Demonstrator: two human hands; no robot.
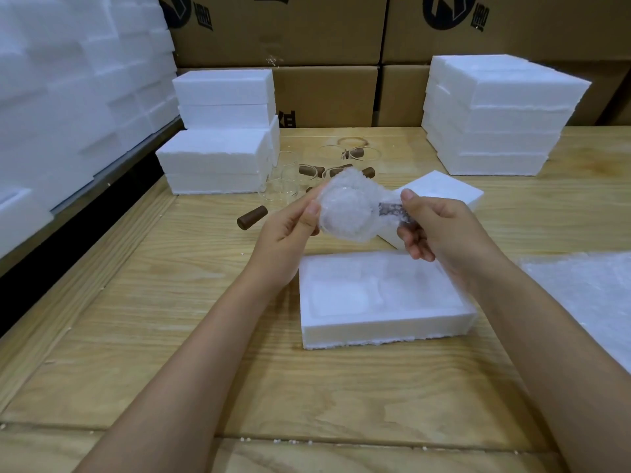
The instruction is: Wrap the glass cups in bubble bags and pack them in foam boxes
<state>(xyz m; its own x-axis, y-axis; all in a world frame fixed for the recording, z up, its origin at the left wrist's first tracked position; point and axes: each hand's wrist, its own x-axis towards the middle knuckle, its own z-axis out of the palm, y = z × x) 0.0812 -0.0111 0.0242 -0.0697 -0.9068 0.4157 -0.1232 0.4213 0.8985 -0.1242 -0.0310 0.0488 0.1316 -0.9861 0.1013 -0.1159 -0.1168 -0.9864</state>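
Person stands at light wooden table (164,302), both forearms out over it. Left hand (293,228) pinches the left edge of a clear bubble bag wrapped round a glass cup with a brown handle (348,211); thumb and fingertips are closed on the plastic. Right hand (435,228) grips the handle end of the same bundle, fingers curled under it, thumb on top. The bundle is held in the air, between the hands, above and just behind the open white foam box (375,327). That box lies flat on the table near the person, with moulded recesses facing up. A white foam lid piece (444,191) lies behind the right hand, partly hidden.

Further back, bare clear glass cups (285,186) stand in a group, brown handles among them. One loose brown cylindrical handle (252,217) lies on its side, left of the left hand. Stacked white foam boxes back left (218,158), taller stack back right (502,117). Sheet pile of bubble bags (587,295) at right table edge. Brown cardboard cartons (324,93) line the back wall.
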